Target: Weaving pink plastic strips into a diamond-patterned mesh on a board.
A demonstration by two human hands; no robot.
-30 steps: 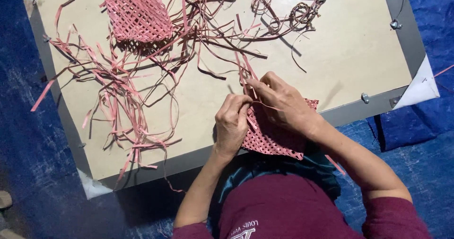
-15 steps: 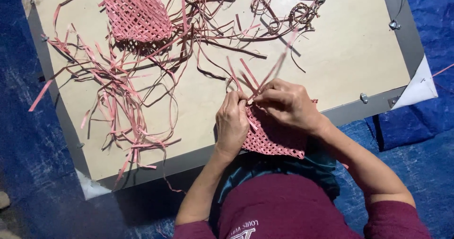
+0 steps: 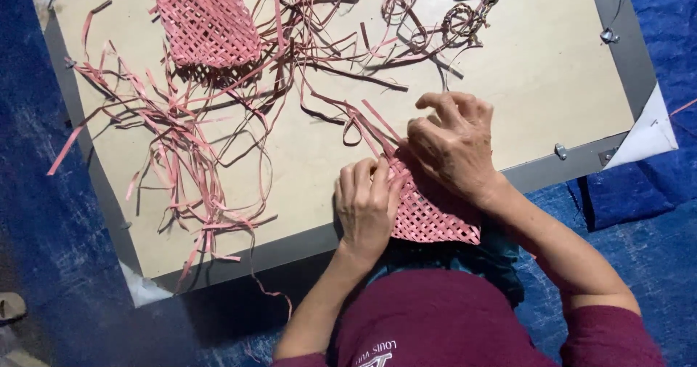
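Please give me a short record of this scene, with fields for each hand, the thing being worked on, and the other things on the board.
Left hand: left hand lies flat on the pink woven mat, pressing it down.
Right hand: right hand bends its fingers over the mat's far edge, at the loose strip ends.
Surface: pale board with a grey frame, on blue sheeting.
Other things: second woven mat at the far left; loose pink strips scattered between.

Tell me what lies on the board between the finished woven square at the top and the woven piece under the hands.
In the head view, loose pink strips lie tangled across the bare board between the woven square and the woven piece.
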